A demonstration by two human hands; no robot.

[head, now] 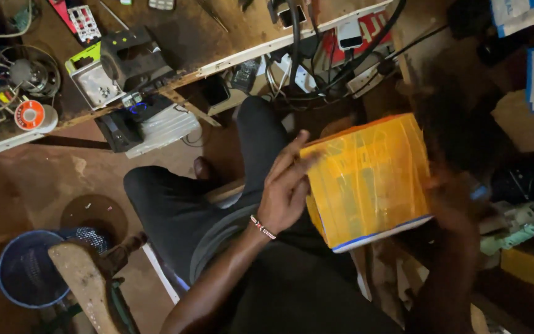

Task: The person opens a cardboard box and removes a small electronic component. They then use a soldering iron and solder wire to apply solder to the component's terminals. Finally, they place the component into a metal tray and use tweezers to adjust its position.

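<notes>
I am seated, dark trousers below me. A yellow-orange box [369, 179] wrapped in shiny clear tape, with a blue-and-white lower edge, is held above my lap. My left hand [285, 188], a beaded band at its wrist, presses flat against the box's left side, fingers stretched upward. My right hand [449, 198] is blurred and in shadow at the box's right side, gripping it there.
A wooden workbench [174, 37] runs along the top with a spool of solder wire [31, 115], a small boxy tool [103, 68], cables and a power strip [298, 74]. A blue mesh bin [29, 269] stands lower left beside a wooden post [84, 284]. Clutter fills the right.
</notes>
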